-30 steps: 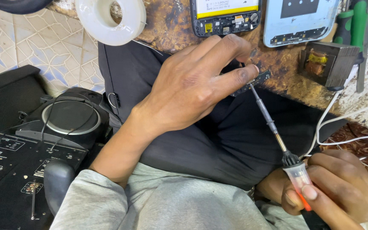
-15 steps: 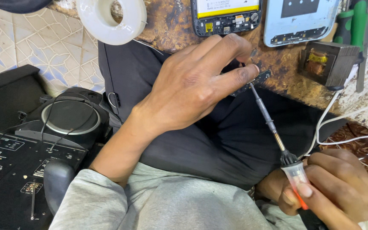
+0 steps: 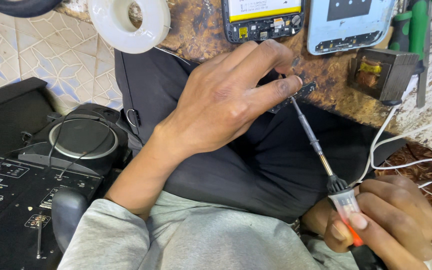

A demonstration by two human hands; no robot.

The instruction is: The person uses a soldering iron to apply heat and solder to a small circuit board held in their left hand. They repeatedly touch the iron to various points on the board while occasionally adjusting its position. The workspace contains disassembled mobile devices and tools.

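My left hand (image 3: 221, 105) pinches the small circuit board (image 3: 296, 96) at the bench edge, my right hand (image 3: 383, 220) grips the soldering iron (image 3: 316, 145); I'd keep both steady.

Spool (image 3: 128, 22), phone (image 3: 263, 17) and back cover (image 3: 348, 22) lie left to right on the bench (image 3: 201, 35); transformer (image 3: 383, 72) right of them; speaker (image 3: 78, 137) on the floor, left.

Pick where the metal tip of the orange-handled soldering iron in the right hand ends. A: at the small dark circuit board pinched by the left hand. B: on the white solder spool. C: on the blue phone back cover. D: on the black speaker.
A: the soldering iron slants up from the right hand to the small dark circuit board held by the left hand.
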